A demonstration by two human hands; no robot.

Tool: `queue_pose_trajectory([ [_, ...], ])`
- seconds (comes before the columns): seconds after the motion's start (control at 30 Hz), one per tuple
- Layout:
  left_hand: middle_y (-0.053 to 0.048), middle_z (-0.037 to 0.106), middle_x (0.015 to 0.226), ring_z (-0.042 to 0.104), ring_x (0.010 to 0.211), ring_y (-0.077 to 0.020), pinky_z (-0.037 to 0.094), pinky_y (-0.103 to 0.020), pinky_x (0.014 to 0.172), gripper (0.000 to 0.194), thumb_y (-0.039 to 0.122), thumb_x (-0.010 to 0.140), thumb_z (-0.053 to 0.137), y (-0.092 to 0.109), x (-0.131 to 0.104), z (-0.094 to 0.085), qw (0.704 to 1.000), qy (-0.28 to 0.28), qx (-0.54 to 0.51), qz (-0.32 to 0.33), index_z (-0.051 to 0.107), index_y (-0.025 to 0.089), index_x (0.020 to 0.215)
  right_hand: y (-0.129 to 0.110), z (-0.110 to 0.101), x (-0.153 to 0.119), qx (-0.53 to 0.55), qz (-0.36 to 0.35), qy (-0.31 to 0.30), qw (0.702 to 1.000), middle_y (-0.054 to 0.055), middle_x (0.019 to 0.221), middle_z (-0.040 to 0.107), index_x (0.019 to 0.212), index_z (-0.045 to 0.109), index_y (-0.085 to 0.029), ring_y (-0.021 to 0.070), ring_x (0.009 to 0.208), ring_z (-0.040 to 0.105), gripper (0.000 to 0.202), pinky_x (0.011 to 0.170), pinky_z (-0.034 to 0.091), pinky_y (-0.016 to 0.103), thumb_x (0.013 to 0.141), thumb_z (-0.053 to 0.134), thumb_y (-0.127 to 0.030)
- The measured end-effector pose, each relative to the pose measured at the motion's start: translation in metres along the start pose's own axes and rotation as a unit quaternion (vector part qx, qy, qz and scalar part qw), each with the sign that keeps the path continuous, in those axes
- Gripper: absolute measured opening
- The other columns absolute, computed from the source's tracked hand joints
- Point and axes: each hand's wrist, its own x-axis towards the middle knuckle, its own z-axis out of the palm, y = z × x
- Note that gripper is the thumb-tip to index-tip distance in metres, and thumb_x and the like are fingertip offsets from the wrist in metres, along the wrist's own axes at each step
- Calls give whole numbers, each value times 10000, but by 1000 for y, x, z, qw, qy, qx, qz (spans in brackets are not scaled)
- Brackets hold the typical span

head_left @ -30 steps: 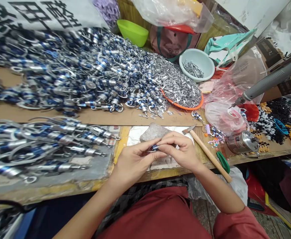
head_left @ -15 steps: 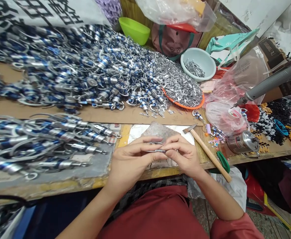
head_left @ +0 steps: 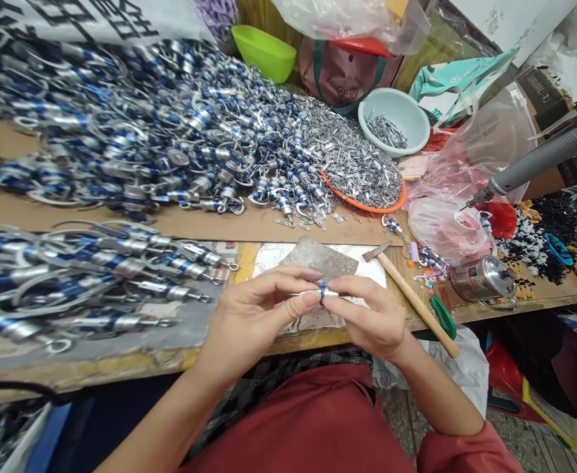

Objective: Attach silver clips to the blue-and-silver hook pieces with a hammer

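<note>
A small blue-and-silver metal piece with a ring-ended look like those around it (head_left: 323, 289) is held between both hands above the bench edge. My left hand (head_left: 252, 318) pinches one end between thumb and fingers. My right hand (head_left: 374, 318) grips the other end, its fingertips covering much of it. Beneath the hands lies a flat grey stone slab (head_left: 318, 257) on a white sheet. To the right rests a hammer (head_left: 411, 292) with a wooden handle. Similar blue-and-silver pieces (head_left: 106, 263) lie in rows at left.
A big heap of blue-and-silver pieces (head_left: 160, 125) covers the back left. Small metal plates (head_left: 362, 171) fill an orange-rimmed tray; pins sit in a pale bowl (head_left: 416, 125). An electric screwdriver (head_left: 539, 161) hangs at right above a metal mug (head_left: 488, 279). A person's arm shows far right.
The piece in my hands has turned, so its blue band now shows between the fingertips. My right-hand fingers have curled in more, and both hands sit slightly farther apart.
</note>
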Motion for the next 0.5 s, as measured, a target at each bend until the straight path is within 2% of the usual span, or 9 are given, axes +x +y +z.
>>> queue_pose_trajectory([
  [0.1, -37, 716, 900, 651, 900, -219, 499, -350, 878, 58, 305, 675, 730, 1, 0, -1, 997, 4, 58, 56, 725, 253, 650, -4, -1, 0, 3, 38, -8, 999, 99, 990, 665, 989, 647, -164, 136, 961, 629, 273, 787, 564, 253, 825, 500, -4],
  [0.2, -28, 716, 828, 659, 857, -208, 521, -330, 833, 51, 284, 690, 717, 0, -2, 3, 995, 12, 47, 84, 721, 248, 654, -9, 2, 1, 12, 95, 5, 995, 70, 958, 676, 970, 668, -198, 117, 879, 649, 254, 731, 565, 221, 829, 532, -37],
  [0.3, -28, 717, 724, 668, 734, -202, 559, -319, 720, 86, 308, 665, 737, -4, -5, 10, 998, 51, 8, 37, 725, 222, 671, -13, 4, 4, 52, 166, 25, 984, 60, 867, 688, 901, 696, -195, 121, 783, 654, 135, 700, 562, 239, 820, 607, -133],
  [0.4, -37, 732, 773, 673, 723, -198, 572, -312, 693, 243, 323, 596, 784, -8, -10, 18, 994, 96, -24, -36, 729, 195, 796, -14, 3, 5, 109, 255, 37, 960, 58, 790, 688, 828, 711, -173, 126, 721, 644, 76, 650, 549, 243, 790, 647, -159],
  [0.5, -39, 727, 870, 672, 804, -182, 571, -291, 741, 539, 262, 536, 816, -12, -14, 23, 993, 69, -69, -62, 658, 182, 1045, -12, 1, 3, 133, 330, 36, 934, 49, 756, 681, 804, 714, -172, 123, 674, 632, 71, 561, 524, 222, 776, 649, -171],
])
